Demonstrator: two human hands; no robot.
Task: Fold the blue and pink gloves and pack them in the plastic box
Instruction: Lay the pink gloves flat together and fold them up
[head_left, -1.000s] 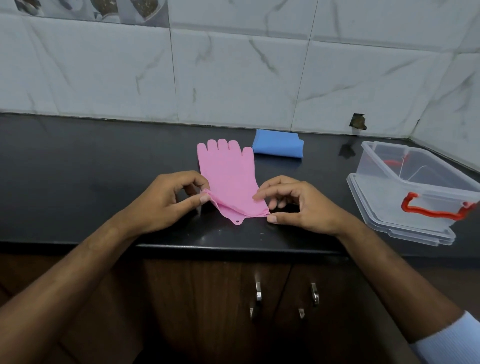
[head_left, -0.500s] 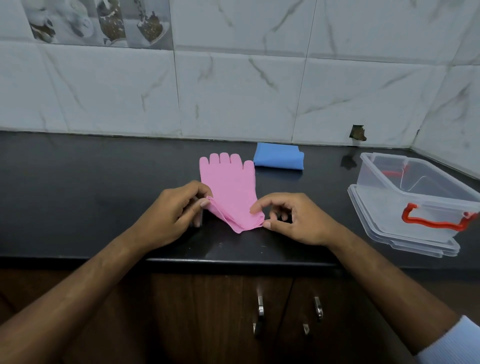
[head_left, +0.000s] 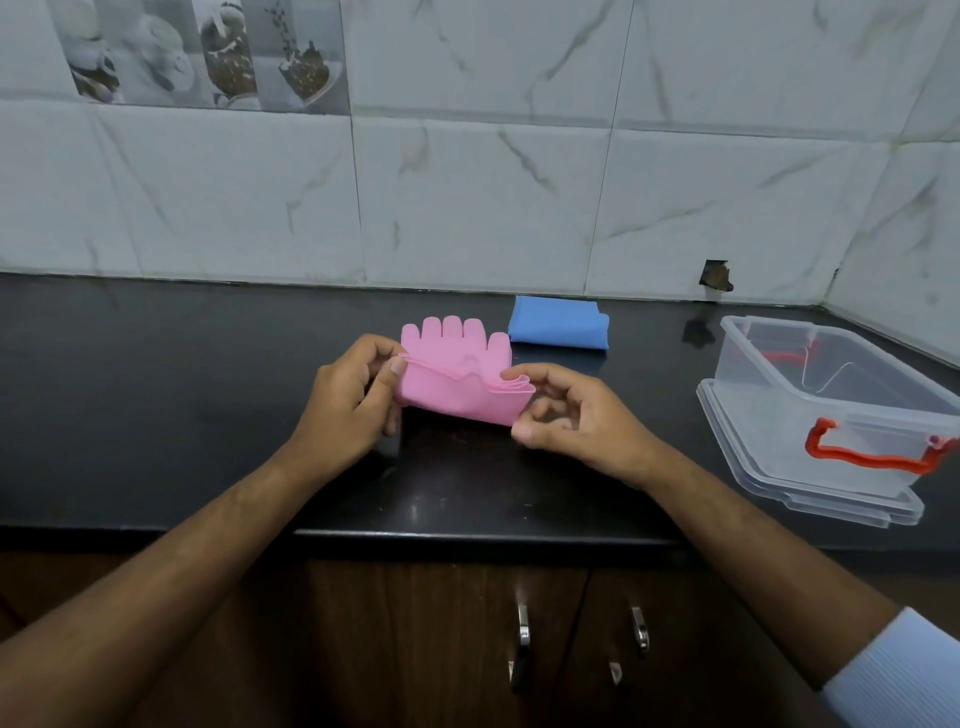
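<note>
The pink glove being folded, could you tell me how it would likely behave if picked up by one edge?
Probably floppy: the pink glove bends in soft layers between the left hand and right hand. Likely light, since fingertip pinches lift it.

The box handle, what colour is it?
Red. The handle on the clear plastic box shows best in the head view, its only view.

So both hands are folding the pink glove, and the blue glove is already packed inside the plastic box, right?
Not quite. In the head view the left hand and right hand do pinch the pink glove, but the folded blue glove lies on the black counter by the wall, outside the plastic box.
</note>
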